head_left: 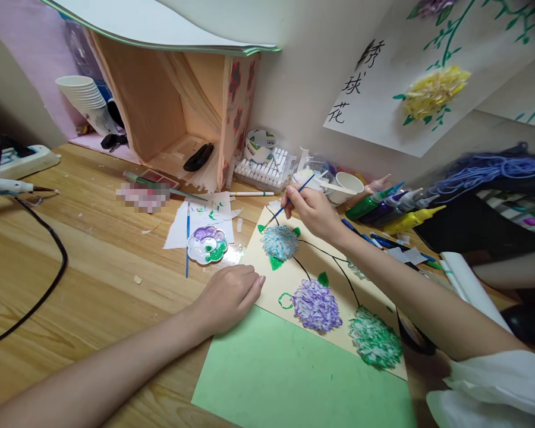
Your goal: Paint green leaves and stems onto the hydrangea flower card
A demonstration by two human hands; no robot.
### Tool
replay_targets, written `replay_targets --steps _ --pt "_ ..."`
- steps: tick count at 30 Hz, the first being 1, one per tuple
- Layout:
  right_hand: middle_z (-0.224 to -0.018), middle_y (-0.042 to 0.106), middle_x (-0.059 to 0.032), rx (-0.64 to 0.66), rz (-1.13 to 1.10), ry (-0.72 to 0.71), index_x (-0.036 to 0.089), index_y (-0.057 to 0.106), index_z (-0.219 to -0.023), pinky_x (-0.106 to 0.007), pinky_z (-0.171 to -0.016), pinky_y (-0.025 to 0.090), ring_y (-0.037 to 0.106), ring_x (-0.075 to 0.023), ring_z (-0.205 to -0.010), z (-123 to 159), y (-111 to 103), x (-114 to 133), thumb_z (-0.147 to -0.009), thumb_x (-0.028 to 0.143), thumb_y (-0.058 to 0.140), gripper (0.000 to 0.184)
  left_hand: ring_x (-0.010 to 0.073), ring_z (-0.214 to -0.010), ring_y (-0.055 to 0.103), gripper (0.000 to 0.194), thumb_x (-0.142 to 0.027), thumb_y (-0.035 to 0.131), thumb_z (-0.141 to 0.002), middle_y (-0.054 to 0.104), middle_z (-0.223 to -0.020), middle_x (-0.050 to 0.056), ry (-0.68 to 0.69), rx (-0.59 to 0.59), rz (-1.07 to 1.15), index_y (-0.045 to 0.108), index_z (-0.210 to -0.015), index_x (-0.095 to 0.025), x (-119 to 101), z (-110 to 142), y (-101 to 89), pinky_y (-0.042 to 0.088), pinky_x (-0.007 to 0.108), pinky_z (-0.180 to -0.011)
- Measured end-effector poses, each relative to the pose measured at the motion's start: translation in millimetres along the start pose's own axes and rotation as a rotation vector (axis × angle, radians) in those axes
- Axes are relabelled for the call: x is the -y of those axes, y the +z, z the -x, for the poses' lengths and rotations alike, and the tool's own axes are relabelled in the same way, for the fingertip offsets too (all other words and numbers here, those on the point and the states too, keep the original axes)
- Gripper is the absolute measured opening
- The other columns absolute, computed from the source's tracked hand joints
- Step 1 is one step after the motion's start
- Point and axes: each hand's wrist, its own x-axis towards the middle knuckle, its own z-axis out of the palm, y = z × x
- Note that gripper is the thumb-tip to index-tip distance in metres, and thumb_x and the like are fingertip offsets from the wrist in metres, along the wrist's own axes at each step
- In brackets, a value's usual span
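My right hand (310, 208) pinches a thin blue paintbrush (294, 196). The brush tip points down at a small green leaf beside the blue-and-white textured flower (280, 242) on a cream sheet (267, 291). Lower on that sheet are a purple-and-white flower (316, 304) and a green-and-white flower (375, 337), joined by black stem lines. An outlined green leaf (285, 301) sits left of the purple one. My left hand (229, 300) rests with curled fingers at the sheet's left edge, apparently holding nothing. A flower-shaped palette (207, 245) holds green and purple paint.
A green sheet (303, 374) lies under the cream one. Another brush (188, 238) lies beside the palette. Paint bottles (383, 208), a paper cup (345, 184) and a tape roll (261, 145) stand behind. A pink box (182, 101) is at the back; a black cable (57, 249) curves left.
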Motion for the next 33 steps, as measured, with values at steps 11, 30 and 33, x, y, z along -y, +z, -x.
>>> replay_targets --steps 11,30,33 --pt "-0.061 0.057 -0.0004 0.026 0.039 -0.027 0.017 0.055 -0.066 -0.028 -0.069 0.041 0.053 -0.0114 -0.061 1.0 -2.3 3.0 -0.095 0.047 0.031 0.048 0.0136 -0.062 0.045 0.042 -0.029 0.022 -0.098 0.05 -0.066 0.001 -0.011 0.003 0.01 0.047 -0.066 -0.017 0.3 -0.5 -0.5 0.032 0.028 -0.062" --pt "-0.06 0.054 -0.0003 0.102 0.14 -0.061 0.018 0.052 -0.066 -0.028 -0.069 0.038 0.051 -0.0118 -0.061 -4.1 -4.1 13.2 -0.096 0.036 0.028 0.042 0.0137 -0.062 0.045 0.043 -0.028 0.022 -0.098 0.051 -0.066 0.001 0.006 -0.01 0.005 0.05 -0.067 -0.017 0.9 0.7 0.7 0.033 0.028 -0.062" --pt "-0.061 0.054 -0.0004 0.124 0.168 -0.085 0.018 0.051 -0.064 -0.028 -0.07 0.037 0.051 -0.0115 -0.062 -4.9 -4.4 14.4 -0.096 0.034 0.029 0.042 0.0136 -0.062 0.046 0.043 -0.028 0.022 -0.098 0.052 -0.066 0.001 0.007 -0.012 0.009 0.05 -0.067 -0.017 0.9 1.3 0.8 0.033 0.028 -0.062"
